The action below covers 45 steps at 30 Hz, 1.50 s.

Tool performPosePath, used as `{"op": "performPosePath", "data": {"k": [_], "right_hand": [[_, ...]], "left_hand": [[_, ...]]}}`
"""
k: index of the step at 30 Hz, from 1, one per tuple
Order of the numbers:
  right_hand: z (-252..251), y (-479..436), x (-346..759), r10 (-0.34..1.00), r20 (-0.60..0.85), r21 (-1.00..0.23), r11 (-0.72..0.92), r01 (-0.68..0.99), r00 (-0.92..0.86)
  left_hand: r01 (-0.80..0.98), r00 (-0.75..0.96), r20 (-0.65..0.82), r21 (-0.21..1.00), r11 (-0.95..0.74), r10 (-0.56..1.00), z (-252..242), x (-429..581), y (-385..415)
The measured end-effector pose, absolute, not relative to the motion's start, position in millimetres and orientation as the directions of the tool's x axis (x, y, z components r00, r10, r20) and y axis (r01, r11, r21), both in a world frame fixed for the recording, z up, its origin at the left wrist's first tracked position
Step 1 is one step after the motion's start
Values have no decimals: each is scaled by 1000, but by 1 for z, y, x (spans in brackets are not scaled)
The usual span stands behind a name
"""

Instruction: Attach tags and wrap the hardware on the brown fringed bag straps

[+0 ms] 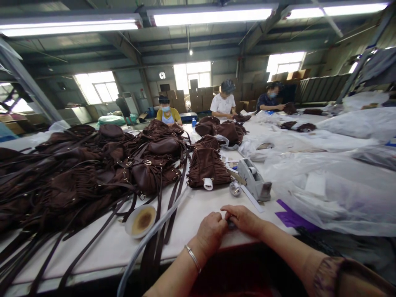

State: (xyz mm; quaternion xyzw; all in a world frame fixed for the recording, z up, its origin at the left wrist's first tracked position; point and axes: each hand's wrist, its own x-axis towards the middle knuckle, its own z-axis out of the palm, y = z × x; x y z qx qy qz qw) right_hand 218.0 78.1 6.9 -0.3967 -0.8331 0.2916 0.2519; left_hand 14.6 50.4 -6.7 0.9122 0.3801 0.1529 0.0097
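My left hand [213, 231] and my right hand [243, 218] meet at the table's front edge, fingers curled and pinched together. Something small and greyish shows between them, too hidden to name. A bracelet circles my left wrist. Just beyond my hands lies a dark brown fringed bag [210, 168] with a white tag at its near end. To the right of that bag stand a grey tape dispenser [252, 179] and a small clear roll [235, 189]. Left of my hands sits a white bowl [129, 225] holding a brownish substance.
Brown bags with long straps [77, 181] are heaped across the left side. A translucent hose [140, 249] runs over the front edge. Plastic sheeting [346, 189] and a purple piece [292, 220] lie at right. Several people sit along the far side, including a person in white [221, 105].
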Motion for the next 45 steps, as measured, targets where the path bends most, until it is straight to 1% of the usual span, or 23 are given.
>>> {"op": "performPosePath", "data": {"k": [3,7,14,20,22,24,25,27,29,31,33,36,38,42,45], "right_hand": [[6,81,220,800,167,-704,506,498,-576],[4,83,221,798,165,-710,504,492,-579],[3,84,220,820,153,-706,482,520,-552],[4,89,219,817,141,-749,458,479,-560],[8,89,220,820,138,-744,456,489,-555],[11,88,223,811,137,-742,465,483,-569],[12,86,224,813,148,-740,468,482,-563],[11,80,228,842,212,-719,478,505,-496],[6,70,230,864,304,-669,493,556,-401],[0,59,229,862,348,-615,507,604,-368],[-6,50,225,868,327,-579,497,646,-374],[-10,49,218,894,277,-571,448,688,-352],[-7,54,216,897,245,-593,439,675,-368],[4,67,221,859,171,-638,470,610,-483],[4,70,222,833,136,-634,489,599,-536]], "left_hand": [[694,648,251,193,-693,719,-8,13,53],[671,671,191,254,-697,716,-3,13,56],[650,709,152,237,-722,689,4,18,60],[678,682,129,261,-688,720,5,21,64],[665,692,112,286,-690,713,10,22,66],[650,688,119,339,-681,716,16,25,67],[658,671,120,361,-661,732,18,27,68],[702,616,105,379,-604,781,21,31,69],[760,550,82,363,-539,831,21,36,68],[802,498,78,338,-493,863,19,40,66],[827,465,78,318,-464,882,18,42,64],[841,446,69,308,-445,892,19,42,61],[840,443,61,320,-438,895,22,40,61],[827,442,63,358,-433,895,25,36,62],[826,438,56,368,-427,897,22,34,63]]}}
